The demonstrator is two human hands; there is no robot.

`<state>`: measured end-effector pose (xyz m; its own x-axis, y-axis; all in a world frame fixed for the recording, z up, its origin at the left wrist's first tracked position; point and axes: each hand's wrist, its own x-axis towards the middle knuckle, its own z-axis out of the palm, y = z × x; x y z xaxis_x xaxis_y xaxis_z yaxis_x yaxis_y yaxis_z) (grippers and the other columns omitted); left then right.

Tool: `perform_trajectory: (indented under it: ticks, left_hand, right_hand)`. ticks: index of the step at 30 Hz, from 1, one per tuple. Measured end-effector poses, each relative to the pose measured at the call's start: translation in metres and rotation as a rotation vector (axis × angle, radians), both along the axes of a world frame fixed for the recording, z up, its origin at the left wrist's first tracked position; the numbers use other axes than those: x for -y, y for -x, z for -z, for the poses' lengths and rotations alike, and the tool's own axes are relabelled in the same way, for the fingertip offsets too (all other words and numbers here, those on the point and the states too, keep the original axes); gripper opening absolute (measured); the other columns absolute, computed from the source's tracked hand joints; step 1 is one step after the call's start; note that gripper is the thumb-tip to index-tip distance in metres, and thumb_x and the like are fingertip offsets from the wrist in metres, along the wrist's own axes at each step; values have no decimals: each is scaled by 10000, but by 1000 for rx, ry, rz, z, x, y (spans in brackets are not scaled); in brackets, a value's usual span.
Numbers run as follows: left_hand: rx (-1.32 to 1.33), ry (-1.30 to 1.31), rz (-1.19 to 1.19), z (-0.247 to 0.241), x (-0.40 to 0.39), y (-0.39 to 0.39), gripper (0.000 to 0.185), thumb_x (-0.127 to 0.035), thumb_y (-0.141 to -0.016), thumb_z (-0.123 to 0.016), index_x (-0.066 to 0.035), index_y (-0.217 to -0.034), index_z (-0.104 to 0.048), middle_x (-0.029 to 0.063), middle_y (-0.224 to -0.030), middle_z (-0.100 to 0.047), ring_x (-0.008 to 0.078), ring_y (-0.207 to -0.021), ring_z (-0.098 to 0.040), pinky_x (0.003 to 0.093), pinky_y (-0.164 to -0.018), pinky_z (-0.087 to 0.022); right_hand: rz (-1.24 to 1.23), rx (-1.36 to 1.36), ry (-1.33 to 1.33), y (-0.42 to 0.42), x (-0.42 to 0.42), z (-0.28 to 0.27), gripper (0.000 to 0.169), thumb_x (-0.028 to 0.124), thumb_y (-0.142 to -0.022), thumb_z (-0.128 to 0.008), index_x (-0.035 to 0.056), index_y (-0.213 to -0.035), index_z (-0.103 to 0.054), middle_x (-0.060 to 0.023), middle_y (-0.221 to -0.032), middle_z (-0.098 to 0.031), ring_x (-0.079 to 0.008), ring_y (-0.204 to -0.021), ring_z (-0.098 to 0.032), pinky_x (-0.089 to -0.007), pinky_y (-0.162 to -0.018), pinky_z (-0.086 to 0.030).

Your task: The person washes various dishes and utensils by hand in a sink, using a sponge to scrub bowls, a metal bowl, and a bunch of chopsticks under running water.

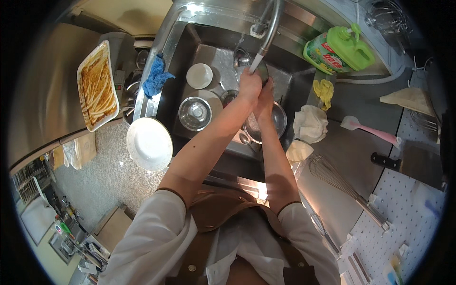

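Water runs from the faucet (268,42) onto my left hand (250,83) and a shiny round metal dish (263,72), perhaps a bowl. My right hand (264,98) grips the dish's lower edge; my left hand lies against it, its fingers hidden. Just beyond them is another rounded metal piece (241,58). In the sink (221,151), a small white bowl (199,76) and a clear bowl (195,114) sit left of my hands, the latter partly over a pale plate (213,103). A metal bowl (280,118) and a spoon (244,139) lie below my right hand.
A white plate (149,144) and blue cloth (155,79) rest on the left rim. A sauce-stained tray (99,87) stands farther left. At right are a green soap bottle (336,50), yellow cloth (323,93), white cloth (310,124), pink-handled spatula (372,131), cleaver (409,165) and whisk (342,185).
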<state>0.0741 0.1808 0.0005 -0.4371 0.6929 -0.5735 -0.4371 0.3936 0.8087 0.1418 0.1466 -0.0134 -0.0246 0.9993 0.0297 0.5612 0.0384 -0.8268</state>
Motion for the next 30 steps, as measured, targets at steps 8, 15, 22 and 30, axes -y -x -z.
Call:
perform_trajectory:
  ticks: [8, 15, 22, 30]
  left_hand:
    - [225, 105, 119, 2, -43, 27, 88, -100, -834, -522, -45, -896, -555, 77, -707, -531, 192, -583, -492, 336, -501, -399]
    - [-1111, 104, 350, 4, 14, 45, 522, -157, -695, -679, -18, -1151, -467, 170, -1049, -534, 348, -1036, -499, 414, -874, -419]
    - [284, 319, -6, 61, 98, 63, 340, -77, -790, -580, 62, -1093, -516, 110, -897, -595, 214, -795, -600, 305, -679, -497]
    - [-388, 31, 400, 9, 87, 93, 352, -142, -803, -570, 22, -1113, -530, 174, -994, -639, 265, -901, -626, 338, -795, -471]
  right_hand:
    - [343, -309, 672, -18, 24, 32, 304, 109, -854, -479, -20, -1129, -466, -179, -1012, -578, -312, -897, -595, -424, -732, -514]
    - [516, -866, 807, -29, 27, 20, 208, 31, -846, -489, -11, -1049, -504, -138, -964, -591, -285, -860, -604, -427, -730, -549]
    - [636, -1327, 982, 19, 45, 46, 224, 1, -799, -586, 14, -1019, -545, -117, -920, -594, -260, -835, -590, -406, -817, -512]
    - [564, -1198, 894, 8, 11, 62, 238, 108, -777, -665, 38, -1001, -629, -98, -907, -645, -210, -747, -620, -375, -658, -521]
